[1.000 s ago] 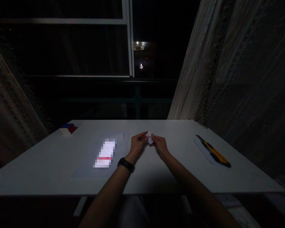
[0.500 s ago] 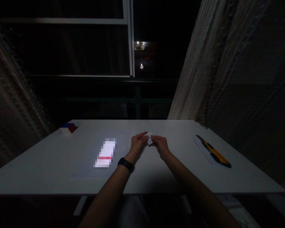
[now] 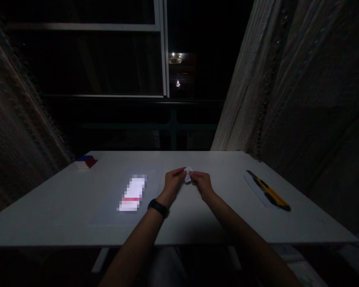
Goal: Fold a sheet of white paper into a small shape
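Observation:
A small piece of folded white paper [image 3: 188, 175] is held up between my two hands, over the middle of the white table [image 3: 227, 223]. My left hand [image 3: 172, 184] pinches its left side, with a dark band on the wrist. From the other side, the thumb and fingers of my right hand [image 3: 202, 184] close on the paper's right edge. The fingertips cover part of the paper, and in the dim light its exact folded shape is hard to make out.
Left of my hands, a lit phone [image 3: 133, 193] with a blurred screen lies on a white sheet [image 3: 104, 213]. A colored puzzle cube [image 3: 86, 162] sits at the far left. On the right, a yellow-black utility knife [image 3: 271, 191] rests by a white paper strip [image 3: 255, 191]. Curtains [image 3: 239, 87] flank the window.
The paper has turned slightly between my fingers, and a small dark gap now shows in its middle. Both hands stay almost in the same place.

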### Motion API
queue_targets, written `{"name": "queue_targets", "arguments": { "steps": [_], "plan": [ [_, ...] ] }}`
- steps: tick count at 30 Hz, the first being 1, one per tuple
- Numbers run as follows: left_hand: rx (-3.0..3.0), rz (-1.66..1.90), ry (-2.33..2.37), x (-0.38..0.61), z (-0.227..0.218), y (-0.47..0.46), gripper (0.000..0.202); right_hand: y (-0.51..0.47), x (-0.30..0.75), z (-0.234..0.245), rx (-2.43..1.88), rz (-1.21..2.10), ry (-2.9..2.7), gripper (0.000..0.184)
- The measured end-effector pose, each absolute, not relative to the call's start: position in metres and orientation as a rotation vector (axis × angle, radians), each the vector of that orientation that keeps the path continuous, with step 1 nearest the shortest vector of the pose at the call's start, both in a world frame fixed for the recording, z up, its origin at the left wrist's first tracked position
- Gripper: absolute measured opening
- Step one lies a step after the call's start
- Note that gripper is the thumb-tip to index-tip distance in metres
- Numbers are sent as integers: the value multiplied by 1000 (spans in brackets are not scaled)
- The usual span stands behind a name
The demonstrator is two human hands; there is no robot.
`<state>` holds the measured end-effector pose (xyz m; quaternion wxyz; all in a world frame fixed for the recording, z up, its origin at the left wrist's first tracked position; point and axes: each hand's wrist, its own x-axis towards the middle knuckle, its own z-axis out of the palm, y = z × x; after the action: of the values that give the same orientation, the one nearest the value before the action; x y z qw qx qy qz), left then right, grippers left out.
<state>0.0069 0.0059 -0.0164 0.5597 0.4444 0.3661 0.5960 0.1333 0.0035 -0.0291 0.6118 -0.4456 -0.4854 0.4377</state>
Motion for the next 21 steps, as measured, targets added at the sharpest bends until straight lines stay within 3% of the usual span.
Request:
{"name": "queue_targets", "arguments": {
  "steps": [6, 21],
  "plan": [
    [992, 1359, 851, 6, -17, 7, 38, 1, 132, -22, -988, 1182, -925, 29],
    [1090, 1408, 964, 7, -7, 0, 30, 2, 130, -24, -958, 1110, -971, 33]
  ]
}}
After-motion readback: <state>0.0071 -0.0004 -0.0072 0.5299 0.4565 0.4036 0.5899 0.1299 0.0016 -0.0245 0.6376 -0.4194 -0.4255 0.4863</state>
